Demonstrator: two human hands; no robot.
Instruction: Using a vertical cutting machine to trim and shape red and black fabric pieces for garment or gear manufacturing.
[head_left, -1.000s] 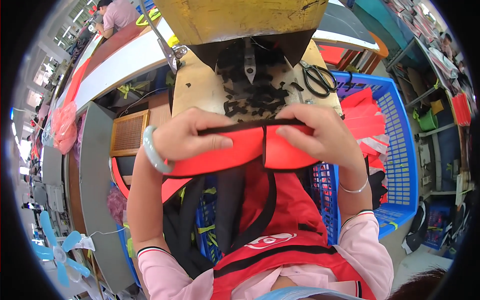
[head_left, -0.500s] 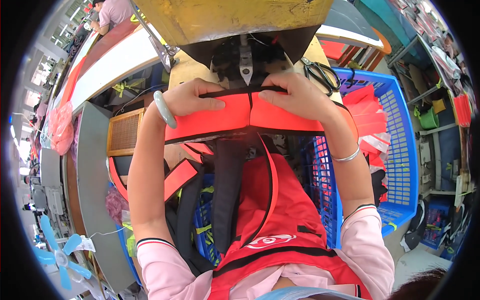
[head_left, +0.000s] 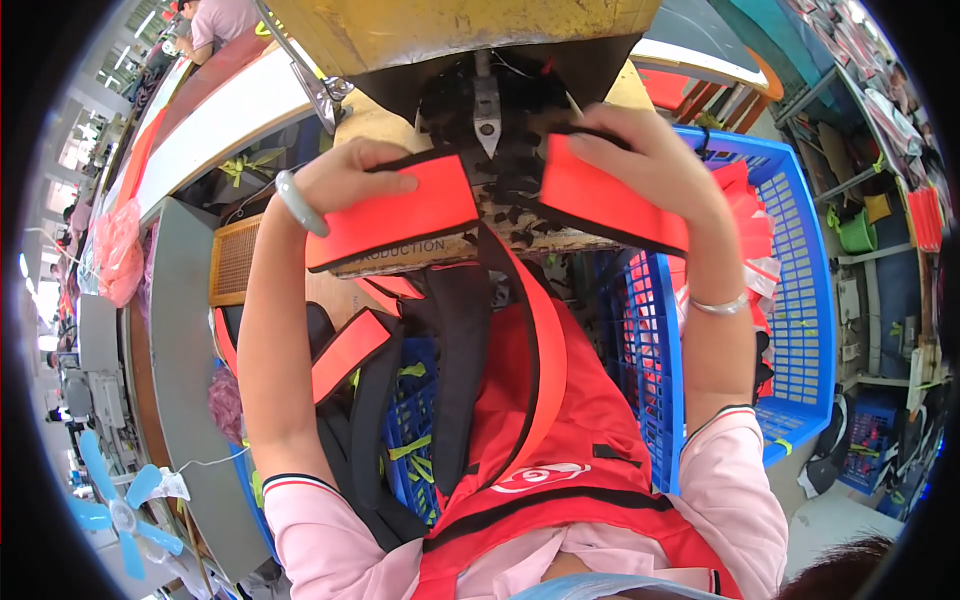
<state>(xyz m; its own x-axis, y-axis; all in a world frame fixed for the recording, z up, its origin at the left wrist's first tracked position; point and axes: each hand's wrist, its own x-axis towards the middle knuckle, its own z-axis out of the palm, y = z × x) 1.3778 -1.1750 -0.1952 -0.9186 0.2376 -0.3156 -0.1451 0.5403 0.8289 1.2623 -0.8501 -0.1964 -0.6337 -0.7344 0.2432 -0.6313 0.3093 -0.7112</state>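
Note:
My left hand point(head_left: 352, 182) pinches a bright orange-red fabric strip point(head_left: 405, 210) with black edging, thumb on top. My right hand point(head_left: 645, 165) grips a similar black-edged orange strip point(head_left: 600, 195), also by the thumb and fingers. A gap separates the two strip ends. Between them, just beyond, a pointed metal part point(head_left: 487, 125) hangs below a yellow machine body point(head_left: 460, 35). Whether both strips belong to one longer band cannot be seen. A narrow orange band with black edging point(head_left: 545, 350) hangs down over my red apron point(head_left: 610, 430).
A blue plastic basket point(head_left: 822, 300) with red-orange pieces stands at the right. Black padded straps point(head_left: 460, 370), one beside an orange-ended piece point(head_left: 350, 355), hang at my lap over another blue basket point(head_left: 410, 400). Another person point(head_left: 222, 22) sits at the far left; a blue fan point(head_left: 122, 515) stands lower left.
The strip ends, which met edge to edge under the pointed part, are now apart. My left hand moved slightly left; my right hand moved right and away, with its strip tilted.

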